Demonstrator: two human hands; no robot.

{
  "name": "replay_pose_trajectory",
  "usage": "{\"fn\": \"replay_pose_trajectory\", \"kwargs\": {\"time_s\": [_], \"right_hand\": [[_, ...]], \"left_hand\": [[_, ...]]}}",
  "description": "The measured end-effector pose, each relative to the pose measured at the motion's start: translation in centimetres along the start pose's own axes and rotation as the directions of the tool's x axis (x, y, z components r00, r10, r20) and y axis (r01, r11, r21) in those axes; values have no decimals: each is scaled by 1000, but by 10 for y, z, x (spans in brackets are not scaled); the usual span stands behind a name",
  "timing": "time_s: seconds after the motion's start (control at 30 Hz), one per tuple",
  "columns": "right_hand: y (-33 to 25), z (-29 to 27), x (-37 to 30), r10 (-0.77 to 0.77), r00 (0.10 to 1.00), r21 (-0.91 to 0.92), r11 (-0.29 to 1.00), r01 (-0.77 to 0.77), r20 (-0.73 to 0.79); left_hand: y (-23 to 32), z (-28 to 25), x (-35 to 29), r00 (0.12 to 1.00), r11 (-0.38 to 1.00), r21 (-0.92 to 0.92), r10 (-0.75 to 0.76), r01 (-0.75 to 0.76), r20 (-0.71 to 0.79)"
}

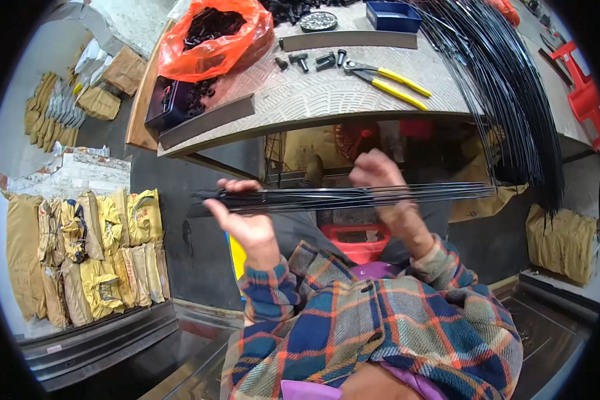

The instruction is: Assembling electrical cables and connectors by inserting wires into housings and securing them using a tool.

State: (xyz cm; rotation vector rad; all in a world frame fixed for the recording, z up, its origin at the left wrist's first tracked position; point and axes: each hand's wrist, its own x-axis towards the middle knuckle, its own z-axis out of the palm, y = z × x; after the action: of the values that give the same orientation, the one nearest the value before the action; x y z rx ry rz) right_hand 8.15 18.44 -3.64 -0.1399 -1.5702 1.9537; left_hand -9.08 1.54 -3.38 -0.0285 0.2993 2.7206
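Observation:
A bundle of long, thin black rods (313, 199) lies level across my lap, in front of the table. My left hand (248, 228) holds its left end, palm up, with the thumb on the near side and the fingers on the far side. Toward the bundle's other end, my right hand (380, 175) is raised and smeared by motion. The rods pass across that wrist, and I cannot make out whether its fingers grip anything.
On the table (273, 100) lie yellow-handled pliers (397, 83), several black bolts (300, 61), an orange plastic bag (247, 47) of black parts and a blue tray (393, 17). More black rods (507, 87) hang over its right edge. Wrapped packages (100, 247) stand at left.

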Motion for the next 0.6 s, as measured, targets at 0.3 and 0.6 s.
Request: {"fn": "replay_pose_trajectory", "kwargs": {"time_s": [0.3,0.6], "right_hand": [[26,-15,7,21,997,-202,979,-7,69],[47,16,-22,213,956,-104,975,-195,201]], "left_hand": [[-68,14,-59,822,381,916,-479,-121,307],[-64,56,-72,851,322,831,-120,-454,512]]}}
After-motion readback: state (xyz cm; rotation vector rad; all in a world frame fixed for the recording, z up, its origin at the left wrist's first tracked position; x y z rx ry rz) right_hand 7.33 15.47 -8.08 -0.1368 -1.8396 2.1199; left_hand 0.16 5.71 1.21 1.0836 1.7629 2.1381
